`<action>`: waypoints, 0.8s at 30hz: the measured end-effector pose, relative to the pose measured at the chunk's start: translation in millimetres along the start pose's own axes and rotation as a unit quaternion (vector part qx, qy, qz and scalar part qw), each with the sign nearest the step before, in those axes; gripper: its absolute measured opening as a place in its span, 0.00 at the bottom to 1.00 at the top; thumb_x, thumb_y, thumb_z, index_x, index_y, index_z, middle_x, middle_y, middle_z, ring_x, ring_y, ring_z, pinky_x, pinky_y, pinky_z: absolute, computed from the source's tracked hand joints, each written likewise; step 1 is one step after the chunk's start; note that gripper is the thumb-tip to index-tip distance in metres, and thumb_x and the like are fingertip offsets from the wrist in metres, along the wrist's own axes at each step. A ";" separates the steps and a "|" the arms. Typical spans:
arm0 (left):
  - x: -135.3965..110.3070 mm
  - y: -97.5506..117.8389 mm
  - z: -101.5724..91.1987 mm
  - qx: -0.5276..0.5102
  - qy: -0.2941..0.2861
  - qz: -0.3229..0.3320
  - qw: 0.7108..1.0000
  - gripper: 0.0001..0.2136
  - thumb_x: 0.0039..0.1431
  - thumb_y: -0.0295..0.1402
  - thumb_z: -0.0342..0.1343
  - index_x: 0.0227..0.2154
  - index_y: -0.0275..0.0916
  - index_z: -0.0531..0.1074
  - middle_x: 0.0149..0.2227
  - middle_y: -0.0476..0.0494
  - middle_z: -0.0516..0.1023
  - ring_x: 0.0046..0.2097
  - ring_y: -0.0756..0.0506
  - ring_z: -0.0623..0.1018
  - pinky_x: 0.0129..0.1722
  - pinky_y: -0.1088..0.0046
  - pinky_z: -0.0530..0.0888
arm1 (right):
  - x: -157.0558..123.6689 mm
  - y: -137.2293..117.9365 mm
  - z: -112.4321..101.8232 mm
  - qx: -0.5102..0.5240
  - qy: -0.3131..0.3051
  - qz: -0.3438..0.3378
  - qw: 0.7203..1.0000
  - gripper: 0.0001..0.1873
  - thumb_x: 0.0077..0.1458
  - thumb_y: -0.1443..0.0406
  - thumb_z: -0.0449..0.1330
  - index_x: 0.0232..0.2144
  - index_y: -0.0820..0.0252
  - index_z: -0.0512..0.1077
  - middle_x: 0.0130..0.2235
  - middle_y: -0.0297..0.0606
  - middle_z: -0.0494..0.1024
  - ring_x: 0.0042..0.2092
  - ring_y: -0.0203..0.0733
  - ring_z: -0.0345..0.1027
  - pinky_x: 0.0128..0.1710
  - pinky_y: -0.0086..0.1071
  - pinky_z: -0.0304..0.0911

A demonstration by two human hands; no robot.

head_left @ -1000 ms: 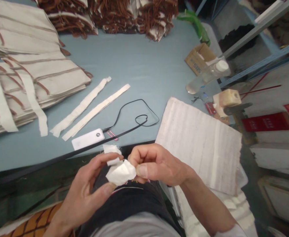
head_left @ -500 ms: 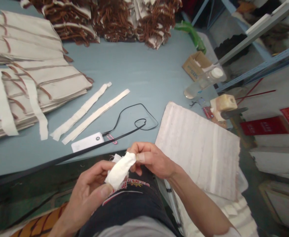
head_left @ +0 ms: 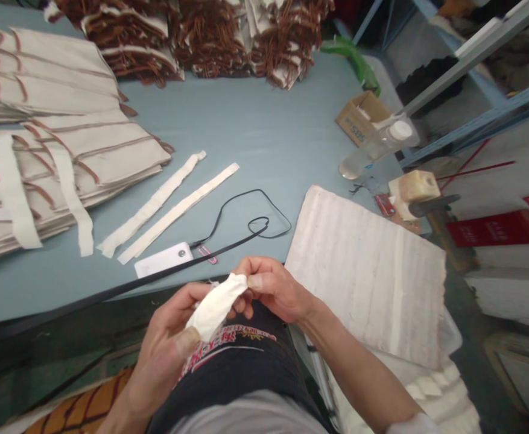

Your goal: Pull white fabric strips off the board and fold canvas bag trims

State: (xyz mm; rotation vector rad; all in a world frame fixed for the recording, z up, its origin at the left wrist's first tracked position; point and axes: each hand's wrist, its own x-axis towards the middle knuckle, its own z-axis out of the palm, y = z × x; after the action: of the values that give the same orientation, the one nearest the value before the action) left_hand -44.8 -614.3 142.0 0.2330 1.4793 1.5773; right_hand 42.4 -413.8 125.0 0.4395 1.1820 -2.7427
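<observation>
Over my lap, both hands hold a small folded piece of white cloth (head_left: pixel 215 305). My left hand (head_left: pixel 167 346) pinches its lower end between thumb and fingers. My right hand (head_left: pixel 271 288) pinches its upper end, fingers curled. The hands sit just in front of the blue table's near edge (head_left: pixel 87 298). A white power bank (head_left: pixel 163 260) with a black cable (head_left: pixel 250 211) lies on the table just beyond them.
Two white fabric strips (head_left: pixel 164 205) lie mid-table. Stacks of beige bags with brown handles (head_left: pixel 56 163) fill the left and back. A pile of white fabric sheets (head_left: pixel 373 277) sits at my right. A clear bottle (head_left: pixel 375 147), a cardboard box (head_left: pixel 359 117) and a hammer (head_left: pixel 427 205) stand at the right edge.
The crumpled cloth has been folded and drawn into a narrow roll between my hands. My right hand has risen slightly; my left thumb has slid to the lower end.
</observation>
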 end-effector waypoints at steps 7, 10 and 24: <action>13.4 5.2 -4.9 0.396 0.058 0.234 0.886 0.12 0.68 0.40 0.62 0.49 0.43 0.80 0.48 0.42 0.87 0.47 0.38 0.85 0.49 0.65 0.77 | -4.8 -28.8 8.1 -0.173 0.051 -0.095 0.979 0.11 0.63 0.58 0.67 0.35 0.58 0.72 0.29 0.30 0.75 0.30 0.34 0.68 0.33 0.27 0.68; 22.0 1.5 -5.5 0.513 0.103 0.282 0.804 0.13 0.68 0.42 0.62 0.48 0.40 0.78 0.46 0.39 0.87 0.48 0.36 0.85 0.49 0.63 0.76 | -1.1 -30.4 13.4 -0.219 0.061 -0.121 0.966 0.09 0.64 0.59 0.63 0.36 0.57 0.70 0.30 0.29 0.73 0.30 0.34 0.66 0.33 0.28 0.65; 16.2 27.7 5.2 0.412 0.121 0.118 0.895 0.16 0.67 0.43 0.61 0.24 0.44 0.73 0.22 0.56 0.73 0.25 0.49 0.71 0.29 0.71 0.66 | -3.2 -24.4 16.3 -0.291 0.130 -0.160 0.934 0.09 0.65 0.58 0.58 0.36 0.56 0.69 0.29 0.30 0.73 0.30 0.35 0.65 0.32 0.30 0.62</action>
State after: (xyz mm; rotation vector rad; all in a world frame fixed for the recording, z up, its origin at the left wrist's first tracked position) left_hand -63.5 -594.8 160.1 0.7438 2.3378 1.0829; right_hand 36.5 -408.9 153.5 0.5806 2.2127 -2.4271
